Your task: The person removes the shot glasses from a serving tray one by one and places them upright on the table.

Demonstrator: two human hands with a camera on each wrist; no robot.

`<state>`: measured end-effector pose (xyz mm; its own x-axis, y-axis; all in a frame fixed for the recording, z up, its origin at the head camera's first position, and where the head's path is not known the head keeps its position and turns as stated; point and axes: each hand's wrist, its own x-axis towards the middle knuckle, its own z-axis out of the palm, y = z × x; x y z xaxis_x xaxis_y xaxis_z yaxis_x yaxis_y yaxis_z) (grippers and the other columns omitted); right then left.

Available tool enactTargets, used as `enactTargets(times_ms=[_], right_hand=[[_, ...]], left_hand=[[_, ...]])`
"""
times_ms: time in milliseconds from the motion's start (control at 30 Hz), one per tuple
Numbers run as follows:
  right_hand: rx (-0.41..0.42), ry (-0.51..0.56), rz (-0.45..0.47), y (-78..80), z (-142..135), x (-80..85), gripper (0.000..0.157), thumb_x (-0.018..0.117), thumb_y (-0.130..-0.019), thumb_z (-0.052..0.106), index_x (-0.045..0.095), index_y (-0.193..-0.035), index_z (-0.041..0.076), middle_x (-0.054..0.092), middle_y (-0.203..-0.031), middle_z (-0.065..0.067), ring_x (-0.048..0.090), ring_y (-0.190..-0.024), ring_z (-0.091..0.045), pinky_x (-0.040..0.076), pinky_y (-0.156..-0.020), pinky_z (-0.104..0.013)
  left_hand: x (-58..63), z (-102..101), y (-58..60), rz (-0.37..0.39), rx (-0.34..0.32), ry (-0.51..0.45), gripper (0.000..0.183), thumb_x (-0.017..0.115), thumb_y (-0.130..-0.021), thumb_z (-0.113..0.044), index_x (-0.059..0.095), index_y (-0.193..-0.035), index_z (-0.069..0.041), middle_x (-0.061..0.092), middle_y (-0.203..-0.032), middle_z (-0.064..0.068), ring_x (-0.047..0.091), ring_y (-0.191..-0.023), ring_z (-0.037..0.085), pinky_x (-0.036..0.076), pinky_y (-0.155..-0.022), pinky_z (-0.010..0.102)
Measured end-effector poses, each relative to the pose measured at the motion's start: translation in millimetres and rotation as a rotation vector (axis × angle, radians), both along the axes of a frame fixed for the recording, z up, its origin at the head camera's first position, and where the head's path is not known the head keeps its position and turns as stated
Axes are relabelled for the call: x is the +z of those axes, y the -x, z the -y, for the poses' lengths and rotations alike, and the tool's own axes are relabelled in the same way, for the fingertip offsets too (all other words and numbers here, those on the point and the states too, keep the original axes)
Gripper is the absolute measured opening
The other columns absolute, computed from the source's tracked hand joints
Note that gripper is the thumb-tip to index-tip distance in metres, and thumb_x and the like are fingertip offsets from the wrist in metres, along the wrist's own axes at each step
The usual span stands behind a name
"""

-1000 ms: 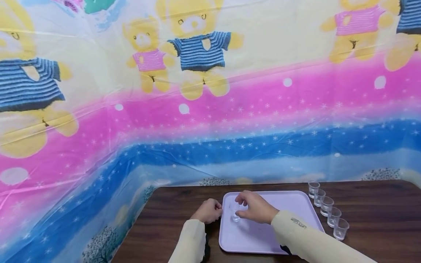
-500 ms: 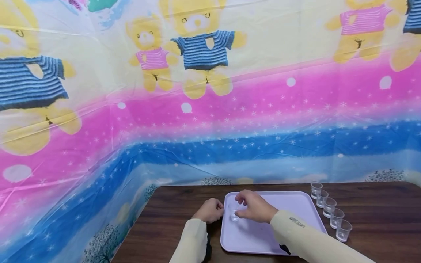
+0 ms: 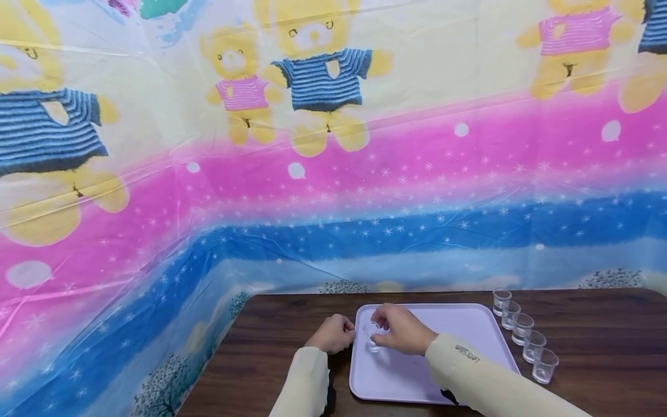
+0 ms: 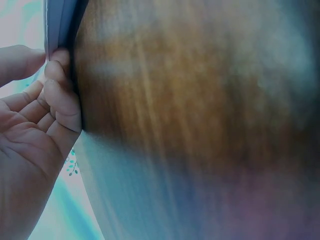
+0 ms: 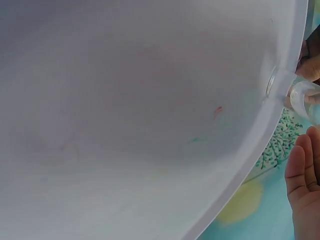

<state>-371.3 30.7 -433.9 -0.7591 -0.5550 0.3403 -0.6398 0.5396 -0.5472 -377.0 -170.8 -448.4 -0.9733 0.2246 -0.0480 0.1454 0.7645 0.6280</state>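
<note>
A small clear cup (image 3: 373, 346) stands near the left edge of the lilac tray (image 3: 443, 370). My right hand (image 3: 403, 330) reaches over the tray from the right and has its thumb and bent fingers round that cup. In the right wrist view, the same cup (image 5: 281, 86) shows close to the tray's rim, and part of the right hand (image 5: 305, 175) lies beside it. My left hand (image 3: 330, 334) is at the tray's left edge. Its thumb and fingers pinch the rim, as the left wrist view of the left hand (image 4: 37, 115) shows.
Several clear cups (image 3: 522, 329) stand in a slanting row along the tray's right side. All rest on a dark wooden table (image 3: 615, 347). Behind it hangs a cloth (image 3: 417, 139) printed with bears.
The right hand has shifted slightly left, with the cup moving only a little between its fingers. The left hand stays at the tray edge. The whole view has shifted a little.
</note>
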Motion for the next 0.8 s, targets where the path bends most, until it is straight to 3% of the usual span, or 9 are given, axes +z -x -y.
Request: enactTargets(times_ms=[267,500,800], right_hand=[[0.003,-0.014,-0.026,-1.8,-10,2.6,0.024,0.075,-0.078,0.018,0.063,-0.094,0.006,0.057,-0.085,0.001,0.055,-0.078,-0.014,0.047,-0.069,-0.029],[0.012,-0.038,0.018,-9.9,-29,5.8,0.025,0.075,-0.078,0.019,0.063,-0.095,0.005,0.06,-0.084,-0.001,0.056,-0.077,-0.015,0.047,-0.069,-0.029],[0.006,-0.074,-0.045,-20.6,-65,11.4,0.021,0.074,-0.08,0.018,0.063,-0.094,0.007,0.059,-0.084,0.002,0.057,-0.077,-0.016,0.047,-0.068,-0.029]], left_hand=[[-3.5,0,1.0,0.002,-0.003,-0.001,0.007,0.06,-0.091,-0.009,0.062,-0.09,-0.004,0.057,-0.068,0.004,0.054,-0.06,0.016,0.045,-0.054,0.031],[-4.3,1,2.5,0.014,-0.012,-0.015,0.007,0.058,-0.092,-0.009,0.061,-0.091,-0.003,0.057,-0.069,0.004,0.054,-0.06,0.016,0.044,-0.053,0.031],[0.4,2,0.4,0.023,-0.036,-0.038,0.008,0.057,-0.093,-0.008,0.061,-0.093,-0.001,0.058,-0.069,0.005,0.053,-0.059,0.016,0.043,-0.052,0.03]])
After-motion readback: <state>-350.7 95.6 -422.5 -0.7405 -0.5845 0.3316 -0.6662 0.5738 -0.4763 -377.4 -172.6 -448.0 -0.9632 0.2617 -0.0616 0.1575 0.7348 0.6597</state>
